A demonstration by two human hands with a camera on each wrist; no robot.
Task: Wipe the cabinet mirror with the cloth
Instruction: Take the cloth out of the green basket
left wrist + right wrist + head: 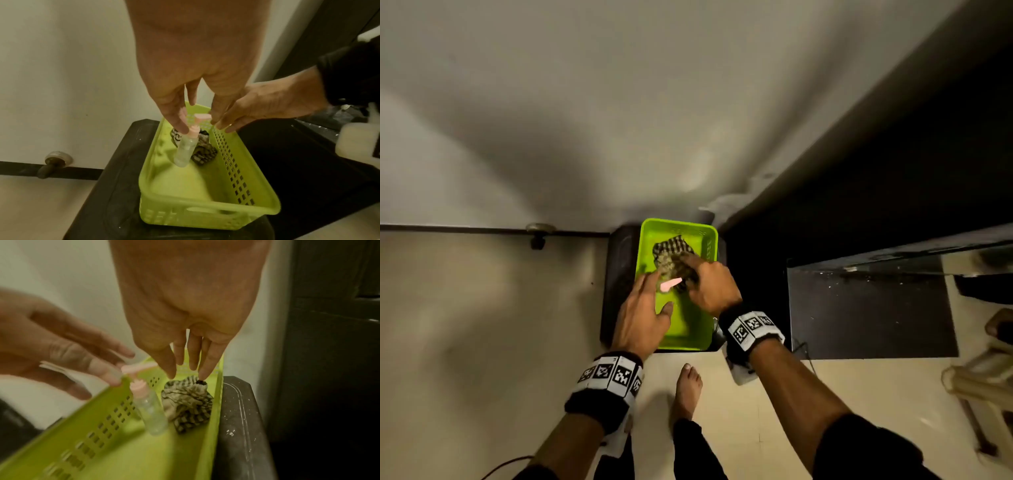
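We are finding no readable text, brand, number or sign in any view. The wristbands (608,373) are carrying black-and-white square marker patterns, which are coded blocks, not letters. The clear pump bottle (186,148) is showing no label. The green basket (242,162) is bearing only perforations, and its front relief marks are blurring too much to read.
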